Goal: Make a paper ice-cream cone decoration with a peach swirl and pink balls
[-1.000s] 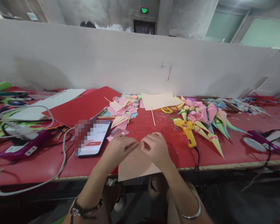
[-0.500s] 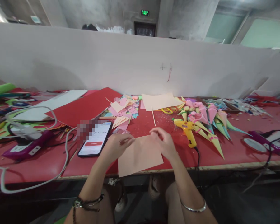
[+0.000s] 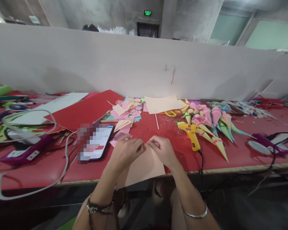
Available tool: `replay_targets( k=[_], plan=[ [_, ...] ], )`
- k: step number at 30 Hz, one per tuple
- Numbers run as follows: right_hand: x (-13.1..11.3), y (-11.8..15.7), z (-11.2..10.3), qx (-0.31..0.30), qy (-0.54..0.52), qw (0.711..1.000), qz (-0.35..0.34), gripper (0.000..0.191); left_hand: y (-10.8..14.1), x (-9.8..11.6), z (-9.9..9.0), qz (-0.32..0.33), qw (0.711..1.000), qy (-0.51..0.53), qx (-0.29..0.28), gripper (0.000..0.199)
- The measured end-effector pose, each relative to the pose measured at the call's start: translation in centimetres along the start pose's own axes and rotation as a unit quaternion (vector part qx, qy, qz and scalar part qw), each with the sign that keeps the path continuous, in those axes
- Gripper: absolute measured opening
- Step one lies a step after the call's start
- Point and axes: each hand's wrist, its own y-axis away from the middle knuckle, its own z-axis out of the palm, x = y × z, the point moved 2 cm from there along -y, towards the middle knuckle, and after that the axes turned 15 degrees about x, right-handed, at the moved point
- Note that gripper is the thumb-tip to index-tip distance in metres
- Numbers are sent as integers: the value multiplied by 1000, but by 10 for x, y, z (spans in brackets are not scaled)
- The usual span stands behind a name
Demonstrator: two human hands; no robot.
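Note:
A peach paper sheet [image 3: 144, 166] lies at the red table's front edge, its near corner hanging past the edge. At its upper left, my left hand [image 3: 128, 151] has curled fingers pressed on the paper's far edge. My right hand [image 3: 162, 150] pinches the same edge just to the right, and the fingertips of both hands are close together. A thin wooden stick [image 3: 156, 119] lies beyond the hands. The far edge of the paper is partly hidden by the fingers.
A phone [image 3: 99, 143] lies left of my hands. Right are a yellow glue gun [image 3: 192, 135] and a pile of paper cones [image 3: 212, 123]. Behind are paper scraps [image 3: 126, 111], another peach sheet [image 3: 162, 103] and yellow scissors [image 3: 170, 113]. A purple power strip [image 3: 26, 150] sits far left.
Both hands have come closer together at the paper's far edge and closed on it. The paper has shifted slightly left and toward me.

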Motion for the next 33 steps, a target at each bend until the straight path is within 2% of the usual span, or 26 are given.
replay_targets(
  k=[5, 9, 12, 15, 16, 18, 20, 22, 26, 29, 31, 33],
  plan=[
    [5, -6, -17, 64, 5, 998, 16, 25, 5, -26, -5, -63, 998, -13, -19, 18],
    [6, -6, -20, 81, 1, 997, 15, 24, 15, -48, -9, -105, 991, -69, -37, 19],
    [6, -6, -18, 97, -4, 995, 21, 24, 20, -58, -13, -188, 978, -96, 4, 19],
    [4, -5, -14, 84, -7, 996, 19, 24, 18, -54, -14, -261, 964, -8, 52, 19],
    [3, -5, -13, 75, -5, 997, 14, 24, 16, -50, -11, -258, 964, 50, 41, 21],
    [2, -5, -12, 63, 2, 998, 1, 24, 12, -39, -5, -226, 961, 158, -33, 21],
    [3, -5, -12, 65, 22, 997, -18, 23, 10, -31, 0, -208, 947, 221, -109, 24],
    [3, -4, -13, 83, 75, 993, -49, 22, 10, -27, 4, -210, 933, 250, -149, 29],
    [0, -1, -7, 102, 216, 961, -136, 14, 12, -22, 7, -206, 931, 258, -153, 33],
    [-6, 4, 4, 45, 241, 952, -181, 12, 11, -15, 12, -193, 936, 253, -151, 35],
    [-8, 6, 9, 14, 245, 951, -188, 13, 10, -11, 14, -185, 938, 256, -143, 35],
    [-7, 6, 9, 10, 250, 951, -181, 14, 8, -9, 14, -180, 941, 252, -135, 36]
  ],
)
